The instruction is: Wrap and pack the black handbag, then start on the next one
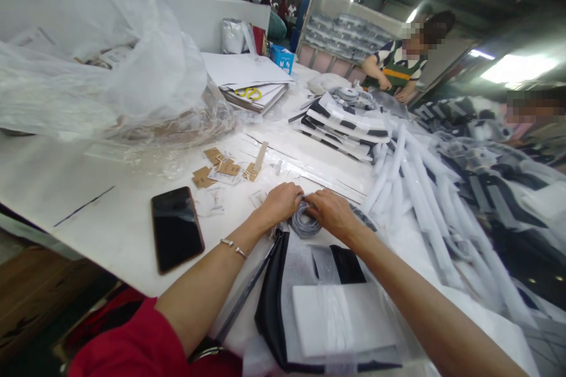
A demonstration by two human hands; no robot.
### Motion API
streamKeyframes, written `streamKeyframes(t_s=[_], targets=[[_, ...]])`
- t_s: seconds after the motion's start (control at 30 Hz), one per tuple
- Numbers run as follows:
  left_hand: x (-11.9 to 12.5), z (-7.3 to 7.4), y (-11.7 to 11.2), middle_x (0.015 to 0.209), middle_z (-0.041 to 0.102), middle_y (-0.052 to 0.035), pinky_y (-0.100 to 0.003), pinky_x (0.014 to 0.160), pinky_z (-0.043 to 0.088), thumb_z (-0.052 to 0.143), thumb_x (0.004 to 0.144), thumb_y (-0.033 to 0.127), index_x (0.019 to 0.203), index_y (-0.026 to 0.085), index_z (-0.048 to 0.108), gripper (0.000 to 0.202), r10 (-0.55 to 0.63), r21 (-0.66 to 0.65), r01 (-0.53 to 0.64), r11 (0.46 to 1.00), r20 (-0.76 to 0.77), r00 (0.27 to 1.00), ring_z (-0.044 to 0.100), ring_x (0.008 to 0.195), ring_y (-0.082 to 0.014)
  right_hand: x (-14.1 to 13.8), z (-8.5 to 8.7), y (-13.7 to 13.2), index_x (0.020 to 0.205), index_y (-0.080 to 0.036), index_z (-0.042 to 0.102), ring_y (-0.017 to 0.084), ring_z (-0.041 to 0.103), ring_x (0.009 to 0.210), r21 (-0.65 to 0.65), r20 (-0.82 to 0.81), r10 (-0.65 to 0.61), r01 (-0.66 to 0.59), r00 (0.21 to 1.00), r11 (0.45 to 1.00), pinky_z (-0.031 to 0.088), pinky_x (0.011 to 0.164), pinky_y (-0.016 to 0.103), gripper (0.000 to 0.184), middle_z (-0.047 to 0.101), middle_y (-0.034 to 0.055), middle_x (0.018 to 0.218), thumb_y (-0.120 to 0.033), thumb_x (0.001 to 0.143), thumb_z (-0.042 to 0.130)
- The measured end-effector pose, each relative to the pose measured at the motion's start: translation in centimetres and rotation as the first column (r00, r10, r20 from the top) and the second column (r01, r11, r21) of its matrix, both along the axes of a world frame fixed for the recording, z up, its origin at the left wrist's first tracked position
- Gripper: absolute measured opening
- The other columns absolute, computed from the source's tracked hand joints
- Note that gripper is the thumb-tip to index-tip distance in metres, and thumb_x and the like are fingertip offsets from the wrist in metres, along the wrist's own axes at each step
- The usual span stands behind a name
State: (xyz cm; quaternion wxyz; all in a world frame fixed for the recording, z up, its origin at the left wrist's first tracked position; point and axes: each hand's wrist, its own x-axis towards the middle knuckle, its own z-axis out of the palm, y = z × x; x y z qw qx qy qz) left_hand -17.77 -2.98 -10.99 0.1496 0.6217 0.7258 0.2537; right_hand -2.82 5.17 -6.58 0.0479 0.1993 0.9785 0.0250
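Both my hands meet at a grey coiled strap [305, 224] at the top end of a black and white bag [270, 312]. My left hand [282, 202] is closed, its fingertips pinching the far left edge of the coil. From the other side, my right hand [329, 210] curls its fingers over the coil's right edge. The bag lies flat in front of me, partly covered by translucent wrapping, with a white padded sheet [338, 312] on top. Left of my wrist is a dark phone [177, 230]. Beyond my left hand lie several brown cardboard tags [226, 167] with strings.
Clear plastic bags [110, 82] are heaped at the left. Papers [247, 73] with yellow-handled scissors [250, 93] sit farther back, beside a blue box [282, 59]. Striped bags [345, 123] are stacked beyond my hands; wrapped straps [420, 188] spread rightward. A co-worker [398, 65] stands across the table.
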Motion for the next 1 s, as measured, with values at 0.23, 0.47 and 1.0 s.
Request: streamKeyframes(t_s=[0.23,0.47,1.0], targets=[[1.3,0.5,-0.6,0.108,0.063,-0.0110,-0.036,0.083,0.051,0.058,0.087,0.042,0.112,0.017,0.061,0.035,-0.006,0.024,0.007,1.000,-0.077,0.997,0.059,0.102,-0.0267,0.1,-1.0,1.2,0.123,-0.019,0.060,0.021,0.062,0.103,-0.100,-0.115,-0.074,0.063,0.991,0.993,0.046,0.084,0.028,0.032,0.062,0.0095,0.120,-0.020,0.090,0.058],[2.4,1.2,-1.4,0.113,0.058,-0.0095,-0.036,0.083,0.052,0.057,0.086,0.026,0.111,0.017,0.056,0.027,0.008,-0.022,-0.012,1.000,-0.201,0.980,0.057,0.103,-0.0249,-0.6,1.1,0.4,0.103,-0.019,0.072,0.029,0.057,0.112,0.005,0.066,-0.021,0.021,0.998,1.000,0.042,0.092,0.037,0.020,0.065,0.0116,0.121,-0.026,0.085,0.065],[2.8,0.2,-0.3,0.110,0.063,-0.0151,-0.045,0.093,0.049,0.056,0.085,0.022,0.102,0.015,0.064,0.020,0.066,-0.039,-0.063,0.997,0.104,0.992,0.056,0.111,-0.0298,-8.8,4.9,1.7,0.088,-0.021,0.078,0.017,0.068,0.080,-0.365,-0.194,-0.270,0.186,0.943,0.912,0.049,0.074,0.025,0.022,0.076,0.0006,0.083,-0.025,0.084,0.057]])
